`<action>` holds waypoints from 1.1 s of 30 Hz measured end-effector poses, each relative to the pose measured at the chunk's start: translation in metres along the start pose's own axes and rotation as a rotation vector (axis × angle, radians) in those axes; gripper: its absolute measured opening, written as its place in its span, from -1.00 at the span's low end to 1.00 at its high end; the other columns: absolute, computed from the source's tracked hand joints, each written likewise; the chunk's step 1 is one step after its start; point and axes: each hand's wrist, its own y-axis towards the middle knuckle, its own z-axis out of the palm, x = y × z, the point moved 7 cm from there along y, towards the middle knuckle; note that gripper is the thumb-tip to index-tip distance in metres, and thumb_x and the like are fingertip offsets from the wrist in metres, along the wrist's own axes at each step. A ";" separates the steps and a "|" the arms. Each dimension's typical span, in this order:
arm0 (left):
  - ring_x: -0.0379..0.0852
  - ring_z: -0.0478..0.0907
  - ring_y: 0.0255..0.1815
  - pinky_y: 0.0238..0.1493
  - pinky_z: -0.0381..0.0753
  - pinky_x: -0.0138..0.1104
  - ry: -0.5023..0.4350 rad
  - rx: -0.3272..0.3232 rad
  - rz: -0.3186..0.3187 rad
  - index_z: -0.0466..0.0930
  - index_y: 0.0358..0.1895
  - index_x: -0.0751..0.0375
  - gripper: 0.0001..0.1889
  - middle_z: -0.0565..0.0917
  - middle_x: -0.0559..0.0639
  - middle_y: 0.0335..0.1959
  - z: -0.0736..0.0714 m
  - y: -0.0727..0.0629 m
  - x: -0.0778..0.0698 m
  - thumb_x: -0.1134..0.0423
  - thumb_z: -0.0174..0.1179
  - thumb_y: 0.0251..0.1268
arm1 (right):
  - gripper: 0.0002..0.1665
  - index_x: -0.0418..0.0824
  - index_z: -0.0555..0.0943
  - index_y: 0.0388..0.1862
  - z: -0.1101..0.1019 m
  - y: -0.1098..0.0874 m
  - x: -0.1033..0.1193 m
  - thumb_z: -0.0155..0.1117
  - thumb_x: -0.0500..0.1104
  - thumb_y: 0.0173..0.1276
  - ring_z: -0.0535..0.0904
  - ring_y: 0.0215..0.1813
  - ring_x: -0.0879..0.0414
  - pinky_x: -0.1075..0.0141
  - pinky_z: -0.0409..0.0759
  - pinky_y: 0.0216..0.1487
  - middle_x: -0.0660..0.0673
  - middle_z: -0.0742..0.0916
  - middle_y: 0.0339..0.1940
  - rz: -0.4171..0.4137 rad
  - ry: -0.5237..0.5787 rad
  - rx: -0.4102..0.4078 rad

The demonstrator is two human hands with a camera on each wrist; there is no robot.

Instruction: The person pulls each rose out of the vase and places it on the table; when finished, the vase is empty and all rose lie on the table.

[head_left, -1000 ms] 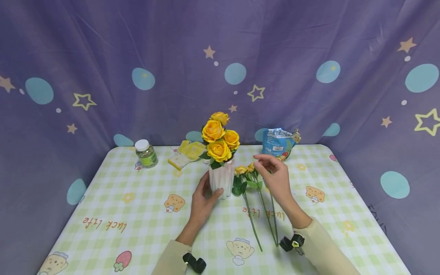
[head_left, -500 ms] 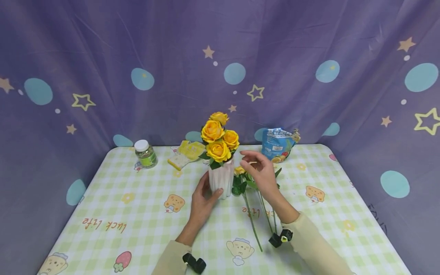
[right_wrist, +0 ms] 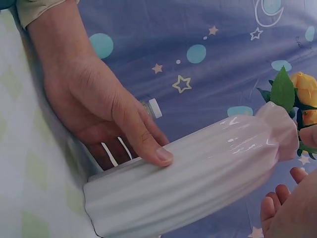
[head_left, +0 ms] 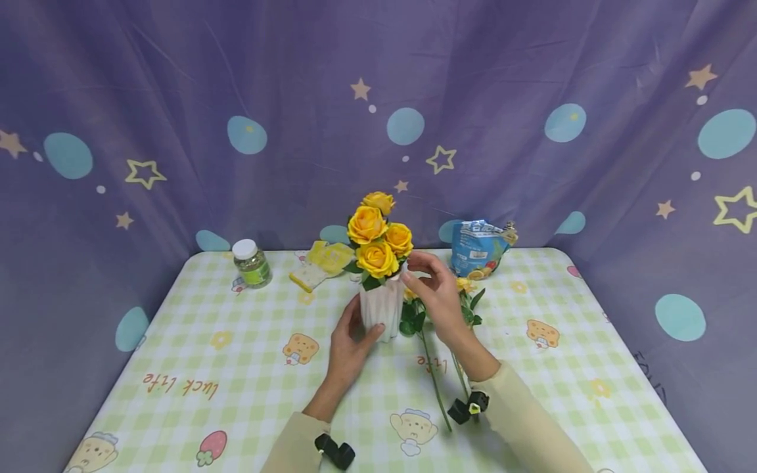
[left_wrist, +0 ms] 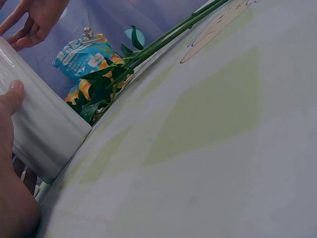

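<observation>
A white-pink fluted vase (head_left: 380, 309) stands upright on the table, holding several yellow roses (head_left: 377, 259) with dark green leaves. My left hand (head_left: 350, 348) grips its lower body, thumb across the front and the other fingers behind. My right hand (head_left: 440, 299) is up at the vase's mouth, fingers loosely bent with a gap to the thumb and nothing held. In the right wrist view, its thumb (right_wrist: 308, 136) overlaps the leaves by the rim (right_wrist: 282, 129). Loose yellow roses lie to the right of the vase, their stems (head_left: 435, 387) toward me, partly hidden under my right forearm.
At the back left stands a clear jar (head_left: 252, 268) with a white lid. A crumpled yellow-and-white item (head_left: 322, 263) lies behind the vase. At the back right is a blue pouch (head_left: 476, 249) with a clip on top. A checked cloth (head_left: 177, 341) covers the table.
My right hand has moved left, from above the loose roses to the vase's rim. My left hand, the vase and its roses have stayed in place.
</observation>
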 end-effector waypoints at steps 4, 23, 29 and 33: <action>0.18 0.38 0.68 0.74 0.30 0.10 -0.001 0.002 -0.003 0.27 0.75 0.13 -0.12 0.41 0.18 0.70 -0.001 0.000 0.000 0.18 0.53 0.48 | -0.46 -0.43 0.56 0.46 0.003 0.001 -0.002 0.36 -0.34 0.56 0.64 0.22 0.08 0.34 0.67 0.21 -0.19 0.71 0.22 0.020 0.010 -0.003; 0.18 0.36 0.70 0.74 0.29 0.08 -0.019 0.009 -0.007 0.28 0.75 0.14 -0.13 0.39 0.17 0.71 0.001 0.001 -0.001 0.19 0.53 0.48 | -0.61 -0.26 0.66 0.29 0.015 0.019 -0.012 0.24 -0.36 0.52 0.63 0.19 0.12 0.31 0.64 0.19 0.04 0.74 0.10 0.032 0.216 0.045; 0.16 0.37 0.70 0.74 0.29 0.08 -0.015 0.007 -0.014 0.27 0.75 0.12 -0.13 0.39 0.15 0.72 0.000 0.001 0.000 0.18 0.52 0.49 | -0.45 -0.43 0.58 0.43 0.020 0.022 -0.009 0.25 -0.35 0.48 0.64 0.21 0.09 0.27 0.64 0.17 0.00 0.74 0.15 0.036 0.192 0.090; 0.16 0.38 0.68 0.74 0.30 0.10 -0.013 0.010 -0.013 0.28 0.75 0.11 -0.13 0.40 0.15 0.71 0.000 0.001 0.000 0.18 0.52 0.49 | -0.37 -0.52 0.53 0.49 0.021 0.022 -0.008 0.26 -0.36 0.46 0.64 0.18 0.11 0.33 0.66 0.09 -0.01 0.73 0.17 0.053 0.168 0.084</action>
